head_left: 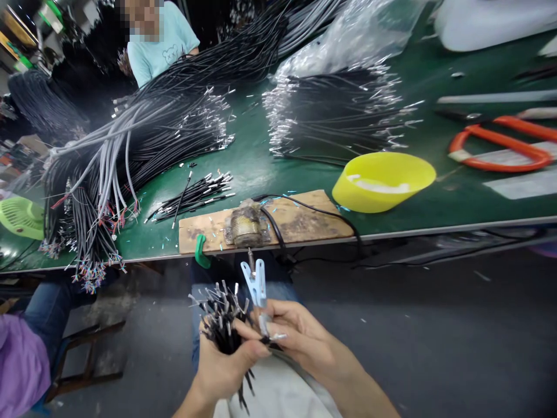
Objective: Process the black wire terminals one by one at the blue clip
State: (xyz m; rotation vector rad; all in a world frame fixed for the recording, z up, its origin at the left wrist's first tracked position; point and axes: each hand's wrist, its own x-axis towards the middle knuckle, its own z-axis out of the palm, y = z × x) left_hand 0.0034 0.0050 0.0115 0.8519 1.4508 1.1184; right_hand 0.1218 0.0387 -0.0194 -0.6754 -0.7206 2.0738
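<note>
My left hand (pixel 226 366) is closed round a bundle of short black cables (pixel 224 328) whose silvery stripped ends point up. Its thumb and a finger also reach one cable near the other hand. My right hand (pixel 300 334) pinches the silvery end of that cable (pixel 275 337), just below a light blue clothespin (pixel 256 284). The clothespin hangs at the tip of a metal shaft from a small motor (pixel 247 226). This motor is fixed on a wooden board (pixel 304 215) at the bench edge. Fingers hide part of the clothespin's lower end.
On the green bench (pixel 248 168) lie a small pile of short cables (pixel 194 197), a larger stack (pixel 335 113), long cable bundles (pixel 174 116), a yellow ring-shaped piece (pixel 383 183) and orange-handled scissors (pixel 500 145). A person (pixel 163 43) is across the bench; another's purple clothing (pixel 21 360) shows left.
</note>
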